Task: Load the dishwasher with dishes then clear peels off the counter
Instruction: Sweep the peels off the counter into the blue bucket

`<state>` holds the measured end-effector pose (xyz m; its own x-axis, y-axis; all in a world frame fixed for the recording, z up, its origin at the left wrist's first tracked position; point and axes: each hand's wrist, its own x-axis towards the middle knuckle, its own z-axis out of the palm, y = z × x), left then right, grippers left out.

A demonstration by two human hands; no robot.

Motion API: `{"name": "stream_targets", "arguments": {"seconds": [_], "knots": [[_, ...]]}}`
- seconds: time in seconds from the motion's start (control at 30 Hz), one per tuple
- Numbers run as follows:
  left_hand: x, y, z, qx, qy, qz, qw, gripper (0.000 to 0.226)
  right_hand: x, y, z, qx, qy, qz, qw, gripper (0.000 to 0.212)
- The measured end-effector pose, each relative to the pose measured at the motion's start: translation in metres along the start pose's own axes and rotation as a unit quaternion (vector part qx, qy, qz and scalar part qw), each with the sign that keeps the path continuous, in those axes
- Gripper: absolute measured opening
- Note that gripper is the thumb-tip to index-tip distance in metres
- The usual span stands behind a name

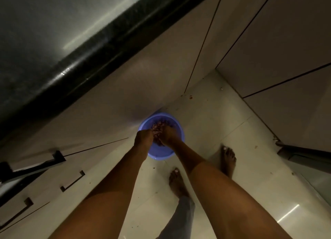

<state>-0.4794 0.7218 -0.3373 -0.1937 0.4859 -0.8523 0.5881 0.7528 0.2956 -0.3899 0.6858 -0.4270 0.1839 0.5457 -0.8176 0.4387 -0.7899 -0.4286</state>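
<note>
Both hands, left hand (144, 137) and right hand (165, 135), fingers curled round peels (160, 125), hover over the blue bin (176, 131) mid-frame; peel-clearing step, letting go seems next.

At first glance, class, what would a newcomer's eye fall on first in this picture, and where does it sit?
The blue bucket on the pale floor against the cabinet base stands out, its colour bright in the dim kitchen. Both hands, left hand and right hand, meet over it, holding reddish peels. The glossy black counter edge crosses the upper left.
</note>
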Motion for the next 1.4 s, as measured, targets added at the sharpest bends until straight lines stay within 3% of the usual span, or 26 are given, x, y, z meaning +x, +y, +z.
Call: {"name": "stream_targets", "arguments": {"seconds": [0.23, 0.4, 0.6, 0.73, 0.8, 0.87, 1.0, 1.13, 1.4], "knots": [[0.004, -0.015, 0.008, 0.034, -0.024, 0.003, 0.999, 0.020, -0.020, 0.008, 0.003, -0.095, -0.017, -0.050, 0.994, 0.036], [-0.013, -0.010, 0.001, 0.038, -0.037, 0.030, 0.998, 0.026, -0.041, 0.003, -0.010, -0.147, -0.062, -0.062, 0.985, 0.042], [-0.034, -0.005, -0.007, 0.034, -0.032, 0.054, 0.997, 0.015, -0.069, -0.002, -0.018, -0.219, -0.057, -0.104, 0.968, 0.046], [-0.056, -0.006, -0.015, 0.044, -0.034, 0.080, 0.995, 0.017, -0.101, -0.011, -0.036, -0.168, -0.007, -0.110, 0.980, 0.035], [-0.076, -0.009, -0.019, 0.046, -0.032, 0.092, 0.994, 0.025, -0.127, -0.013, -0.053, -0.178, 0.005, -0.126, 0.976, 0.036], [-0.103, -0.005, -0.023, 0.046, -0.028, 0.111, 0.992, 0.018, -0.156, -0.018, -0.078, -0.198, 0.019, -0.137, 0.970, 0.037], [-0.162, 0.021, -0.029, 0.099, -0.021, 0.121, 0.987, 0.028, -0.219, -0.024, -0.130, -0.213, 0.036, -0.110, 0.970, 0.040], [-0.241, 0.057, -0.033, 0.075, -0.022, 0.156, 0.985, 0.025, -0.283, -0.023, -0.162, -0.182, 0.128, -0.127, 0.967, 0.033], [-0.388, 0.091, -0.015, 0.079, -0.012, 0.284, 0.955, 0.021, -0.418, -0.020, -0.245, -0.005, 0.303, -0.156, 0.940, 0.025]]}}
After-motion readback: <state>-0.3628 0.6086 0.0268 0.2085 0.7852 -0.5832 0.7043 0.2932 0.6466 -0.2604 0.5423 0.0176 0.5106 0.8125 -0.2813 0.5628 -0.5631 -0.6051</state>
